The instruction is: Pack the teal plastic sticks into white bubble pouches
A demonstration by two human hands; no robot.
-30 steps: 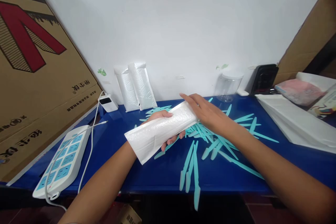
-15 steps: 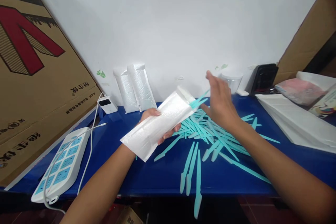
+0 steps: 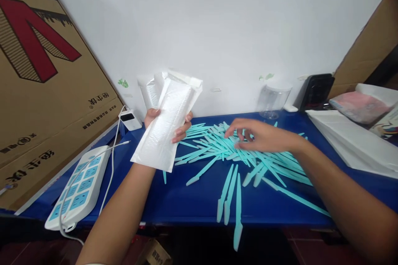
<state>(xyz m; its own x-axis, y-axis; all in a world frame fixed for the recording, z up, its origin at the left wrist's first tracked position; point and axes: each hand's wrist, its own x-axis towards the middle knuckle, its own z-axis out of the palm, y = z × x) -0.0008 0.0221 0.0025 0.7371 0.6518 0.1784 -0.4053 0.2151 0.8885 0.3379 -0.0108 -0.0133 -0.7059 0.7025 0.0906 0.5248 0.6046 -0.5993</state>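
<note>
My left hand (image 3: 182,129) grips a white bubble mailer (image 3: 166,122), its thumb on one edge and fingers wrapped round the other. The mailer tilts upright, its flap end at the top, and nothing sticks out of it. Behind it another white mailer (image 3: 147,92) leans on the wall. My right hand (image 3: 256,134) hovers over a pile of turquoise eyebrow razors (image 3: 214,145), fingers loosely curled and apart, with nothing seen in them. Three more razors (image 3: 230,198) lie apart at the front, one jutting past the table edge.
A white power strip (image 3: 79,186) with cables and a small white charger (image 3: 131,120) are at left, beside a large cardboard box (image 3: 62,103). At right are a clear jar (image 3: 275,101), a black case (image 3: 316,91) and stacked white mailers (image 3: 348,145) on the blue table (image 3: 199,205).
My left hand has moved left and turned the mailer more upright; the turquoise razors that poked from its mouth no longer show. My right hand has come down over the razor pile.
</note>
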